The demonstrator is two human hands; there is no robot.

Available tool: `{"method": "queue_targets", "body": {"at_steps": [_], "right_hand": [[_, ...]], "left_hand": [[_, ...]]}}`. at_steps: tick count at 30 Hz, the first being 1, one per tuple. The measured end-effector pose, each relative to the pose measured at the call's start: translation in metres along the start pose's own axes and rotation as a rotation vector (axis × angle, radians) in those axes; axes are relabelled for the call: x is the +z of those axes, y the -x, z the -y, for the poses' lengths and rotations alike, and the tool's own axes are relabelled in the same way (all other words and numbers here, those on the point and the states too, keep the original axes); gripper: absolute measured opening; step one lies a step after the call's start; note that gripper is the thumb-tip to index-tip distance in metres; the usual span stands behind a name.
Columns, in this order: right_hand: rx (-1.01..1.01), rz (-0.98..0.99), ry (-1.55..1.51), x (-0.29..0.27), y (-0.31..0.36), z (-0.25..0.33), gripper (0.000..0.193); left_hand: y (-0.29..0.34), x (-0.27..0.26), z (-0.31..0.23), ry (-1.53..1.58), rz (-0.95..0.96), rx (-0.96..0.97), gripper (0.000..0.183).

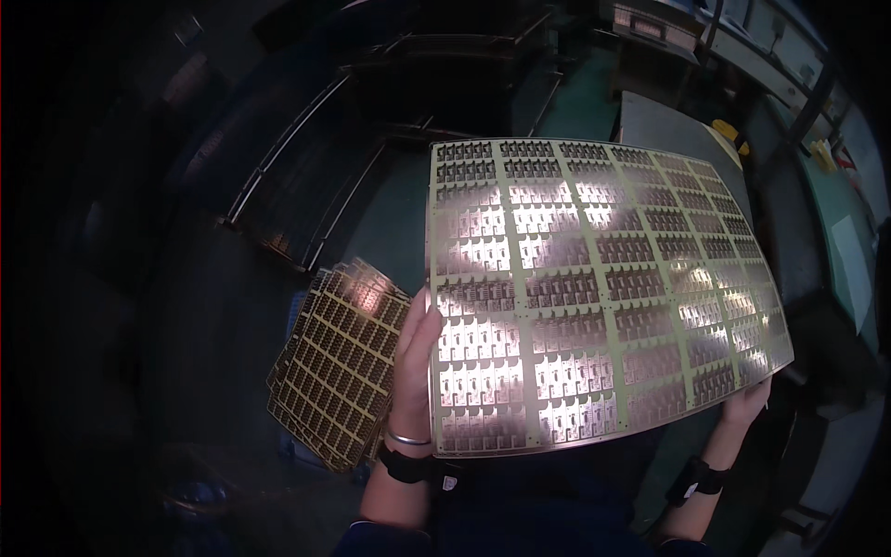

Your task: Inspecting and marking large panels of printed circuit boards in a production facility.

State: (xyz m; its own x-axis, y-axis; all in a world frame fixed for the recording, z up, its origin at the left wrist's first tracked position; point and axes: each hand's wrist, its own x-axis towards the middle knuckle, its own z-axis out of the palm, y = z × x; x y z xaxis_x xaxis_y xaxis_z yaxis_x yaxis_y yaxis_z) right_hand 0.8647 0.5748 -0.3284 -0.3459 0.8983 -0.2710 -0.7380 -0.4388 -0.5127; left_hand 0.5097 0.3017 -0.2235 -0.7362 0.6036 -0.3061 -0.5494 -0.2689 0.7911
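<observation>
The left hand [419, 342] and right hand [745, 405] grip the big shiny sheet [613, 320] by its left edge and near right corner. It's right of the sheet pile [332, 381]. Best keep fingers on the edges and hold it flat

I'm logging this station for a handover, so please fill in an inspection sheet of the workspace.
Surface: grey tabletop beyond the panel; green-topped bench at right.
Job's things: large patterned panel, held up and tilted; stack of panels at left, its support unclear.
Clutter: yellow object by the tabletop; pale sheet on the bench.
Hands: left hand grips the panel's left edge; right hand at its lower right, partly hidden.
Cables: nothing seen; much is dark.
Surroundings: green floor, metal rails at upper left.
</observation>
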Motion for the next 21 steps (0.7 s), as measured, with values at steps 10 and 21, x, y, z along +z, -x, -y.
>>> {"method": "queue_targets", "body": {"at_steps": [10,21], "right_hand": [[0.102,0.192,0.043,-0.006,-0.007,-0.019,0.034],[0.160,0.206,-0.052,-0.015,-0.010,-0.040,0.031]], "left_hand": [[-0.003,-0.003,-0.004,0.002,0.011,0.077,0.041],[-0.004,-0.033,0.003,-0.090,0.204,0.063,0.052]]}}
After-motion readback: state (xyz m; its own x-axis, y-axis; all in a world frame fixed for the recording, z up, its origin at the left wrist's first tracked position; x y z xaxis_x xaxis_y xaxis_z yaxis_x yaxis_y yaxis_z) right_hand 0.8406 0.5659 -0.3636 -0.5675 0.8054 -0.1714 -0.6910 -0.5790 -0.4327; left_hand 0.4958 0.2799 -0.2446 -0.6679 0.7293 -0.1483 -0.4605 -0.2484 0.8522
